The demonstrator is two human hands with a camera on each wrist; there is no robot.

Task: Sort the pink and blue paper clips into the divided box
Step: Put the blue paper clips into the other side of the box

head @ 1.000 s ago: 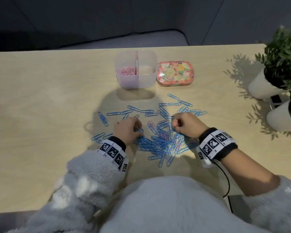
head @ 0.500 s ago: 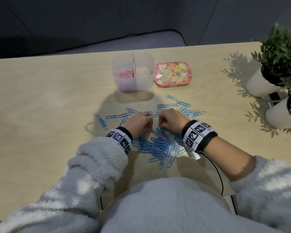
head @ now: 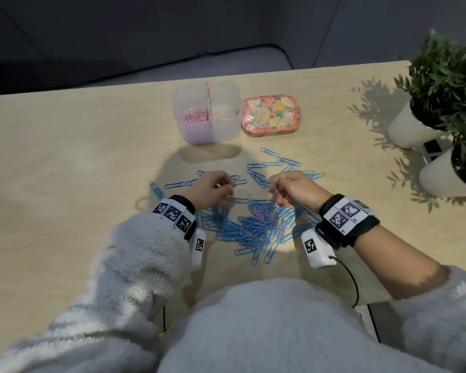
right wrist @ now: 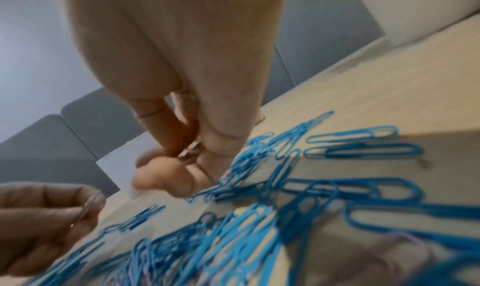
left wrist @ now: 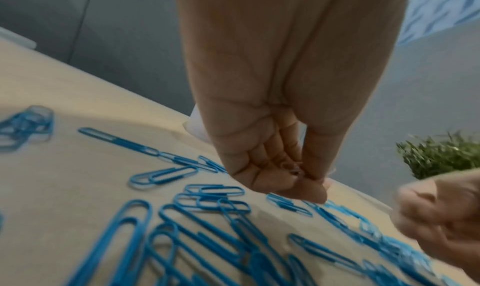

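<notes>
**Pink clips picked from a mostly blue pile; both hands pinching**

Head view: the left hand [head: 210, 188] sat just left of centre frame, thumb and forefinger pinching a pink paper clip [head: 233, 184] lifted off the table [head: 65, 170]. The left wrist view confirmed fingers curled inward around something small and pinkish at the tips. The right hand [head: 293, 188] sat right of centre, fingers curled and closed together; the right wrist view showed a small item pinched there, colour too blurred to tell.

The pile of blue paper clips [head: 250, 227] lay at centre frame between and below the two hands, with a few pink ones mixed in and loose blue strays fanned out above it. The divided box [head: 226, 130] stood at upper centre: its left compartment held pink clips [head: 195, 115]; the right compartment looked bare of clips. A floral tin [head: 271, 115] sat just beside the box on the right. Potted plants [head: 441, 84] occupied the right edge.

Handling judgement: the clips are light, thin, stiff wire with a smooth coating, and they probably hook into neighbours when pulled from the heap. Best taken by one rounded end with fingertip and thumb, lifted slowly so that snagged blue clips drop away. Flat on wood, a clip may need a nail under its edge.
</notes>
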